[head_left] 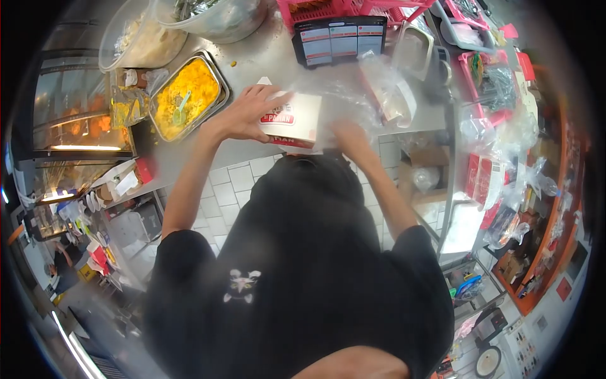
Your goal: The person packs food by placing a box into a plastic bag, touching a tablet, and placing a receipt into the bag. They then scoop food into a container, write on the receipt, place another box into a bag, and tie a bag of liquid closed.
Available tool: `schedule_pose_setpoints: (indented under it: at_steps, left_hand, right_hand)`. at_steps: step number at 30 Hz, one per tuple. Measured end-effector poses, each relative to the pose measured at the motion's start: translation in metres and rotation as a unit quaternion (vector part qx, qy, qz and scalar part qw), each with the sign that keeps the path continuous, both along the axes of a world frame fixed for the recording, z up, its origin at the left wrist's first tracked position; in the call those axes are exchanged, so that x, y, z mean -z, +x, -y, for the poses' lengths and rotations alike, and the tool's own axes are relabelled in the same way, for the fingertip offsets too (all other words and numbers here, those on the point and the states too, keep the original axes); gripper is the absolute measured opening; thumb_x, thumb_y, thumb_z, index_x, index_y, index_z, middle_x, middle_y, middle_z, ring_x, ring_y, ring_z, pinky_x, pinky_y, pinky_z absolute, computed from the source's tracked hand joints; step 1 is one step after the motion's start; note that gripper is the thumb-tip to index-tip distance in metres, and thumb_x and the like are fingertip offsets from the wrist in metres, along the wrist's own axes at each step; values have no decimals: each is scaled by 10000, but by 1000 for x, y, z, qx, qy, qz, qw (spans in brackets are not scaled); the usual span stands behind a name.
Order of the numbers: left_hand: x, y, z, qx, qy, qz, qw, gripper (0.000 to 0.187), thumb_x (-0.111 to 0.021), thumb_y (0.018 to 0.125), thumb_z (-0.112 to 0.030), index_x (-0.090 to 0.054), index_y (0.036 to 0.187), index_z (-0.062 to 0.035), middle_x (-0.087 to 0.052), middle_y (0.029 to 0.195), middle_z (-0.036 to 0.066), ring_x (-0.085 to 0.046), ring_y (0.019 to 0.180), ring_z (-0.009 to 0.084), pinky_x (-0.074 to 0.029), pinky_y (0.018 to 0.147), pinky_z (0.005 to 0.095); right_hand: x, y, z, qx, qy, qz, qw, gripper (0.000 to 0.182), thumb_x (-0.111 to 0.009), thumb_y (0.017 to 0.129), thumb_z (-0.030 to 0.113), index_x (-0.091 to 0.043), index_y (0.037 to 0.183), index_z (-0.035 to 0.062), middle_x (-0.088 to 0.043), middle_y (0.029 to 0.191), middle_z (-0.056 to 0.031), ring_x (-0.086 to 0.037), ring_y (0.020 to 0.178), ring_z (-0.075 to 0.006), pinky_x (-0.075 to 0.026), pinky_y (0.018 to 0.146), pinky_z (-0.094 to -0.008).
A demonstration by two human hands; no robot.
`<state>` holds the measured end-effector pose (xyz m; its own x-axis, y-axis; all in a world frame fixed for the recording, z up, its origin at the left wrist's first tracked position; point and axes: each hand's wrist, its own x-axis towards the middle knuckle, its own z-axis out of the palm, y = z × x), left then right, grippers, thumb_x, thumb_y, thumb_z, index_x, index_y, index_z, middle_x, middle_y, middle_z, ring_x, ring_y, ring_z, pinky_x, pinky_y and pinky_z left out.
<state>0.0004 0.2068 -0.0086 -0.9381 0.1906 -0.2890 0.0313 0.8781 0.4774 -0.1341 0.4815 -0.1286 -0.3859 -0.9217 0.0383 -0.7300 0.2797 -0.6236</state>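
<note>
A white cardboard food box (301, 119) with red print lies at the near edge of the metal counter (265, 60). My left hand (251, 115) grips it from the left, fingers over the top and thumb along the near side. Against the box's right end is a clear plastic bag (353, 95), spread out and crumpled. My right hand (351, 138), smeared by motion, is at the bag's near edge, just right of the box; its fingers are blurred.
Left of the box sits a metal tray (153, 120) of yellow food with a green spoon (181, 108). Large clear tubs (136, 47) stand behind it. A tablet (341, 41) leans against pink baskets (309, 11) at the back. A white container (413, 50) stands right of the tablet.
</note>
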Motion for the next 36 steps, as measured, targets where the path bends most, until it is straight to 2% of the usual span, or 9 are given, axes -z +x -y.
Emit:
schedule_pose_setpoints:
  at_steps: [5, 7, 14, 16, 23, 26, 28, 32, 36]
  left_hand:
    - [-3, 4, 13, -4, -14, -29, 999, 1049, -824, 559, -236, -363, 1497, -154, -401, 1432, 183, -349, 1334, 386, -271, 1138, 474]
    - [-8, 3, 16, -7, -26, -36, 999, 1051, -825, 555, -235, -363, 1496, -148, -404, 1428, 181, -353, 1330, 385, -274, 1135, 472]
    - [19, -14, -22, 51, -36, -102, 993, 1004, -824, 559, -278, -410, 1460, -118, -414, 1405, 203, -386, 1285, 397, -281, 1111, 498]
    - [41, -29, -39, 50, -16, -101, 993, 995, -824, 564, -289, -414, 1454, -115, -414, 1402, 207, -390, 1278, 399, -283, 1106, 509]
    - [120, -62, -88, 38, -1, -200, 979, 885, -811, 665, -328, -436, 1437, -113, -399, 1434, 191, -379, 1301, 394, -293, 1108, 512]
    - [132, -51, -83, 40, 53, -275, 959, 700, -756, 784, -302, -488, 1402, -115, -418, 1445, 198, -407, 1300, 396, -321, 1087, 496]
    - [156, -37, -76, -324, 124, -332, 877, 505, -729, 813, -240, -564, 1274, -116, -578, 1239, 175, -444, 1262, 367, -355, 1025, 499]
    - [176, -30, -49, -402, 4, -116, 908, 330, -685, 872, -250, -601, 1120, -50, -660, 999, 160, -597, 1017, 354, -454, 879, 475]
    - [137, -33, -61, -499, 282, -113, 812, 292, -667, 921, -284, -578, 837, -19, -576, 632, 50, -552, 522, 208, -440, 518, 347]
  right_hand:
    - [3, -6, 1, 30, -41, 95, 994, 133, -642, 819, 84, -663, 937, 25, -622, 882, -158, -617, 886, -372, -495, 759, -454]
    - [-4, -5, 3, 232, -110, 3, 967, 151, -632, 820, 98, -663, 944, 18, -636, 874, -163, -615, 873, -377, -498, 738, -444]
    - [-33, 1, -12, 218, -90, -87, 968, 164, -627, 864, 126, -671, 997, 39, -667, 937, -139, -611, 797, -366, -494, 733, -441]
    - [-59, 4, -25, 385, -81, 47, 918, 208, -645, 882, 162, -662, 1048, 37, -671, 975, -116, -636, 876, -316, -501, 799, -406]
    - [48, -10, -65, 426, -118, -61, 895, 440, -704, 884, 259, -553, 1239, 47, -588, 1223, -141, -611, 946, -222, -504, 782, -326]
    - [52, -7, -61, 434, -208, 183, 857, 575, -715, 883, 301, -462, 1321, 26, -503, 1316, -180, -597, 962, -230, -493, 852, -345]
    - [53, -5, -61, 505, -86, 181, 840, 538, -719, 880, 318, -511, 1268, 9, -558, 1238, -151, -591, 982, -208, -480, 866, -337]
    - [39, 0, -48, 430, -18, 319, 844, 413, -676, 918, 319, -577, 1160, -2, -610, 1088, -116, -572, 954, -166, -474, 804, -315]
    - [4, -3, -41, 493, -161, 345, 782, 276, -570, 985, 278, -615, 975, 6, -619, 865, -66, -542, 825, -123, -443, 742, -297]
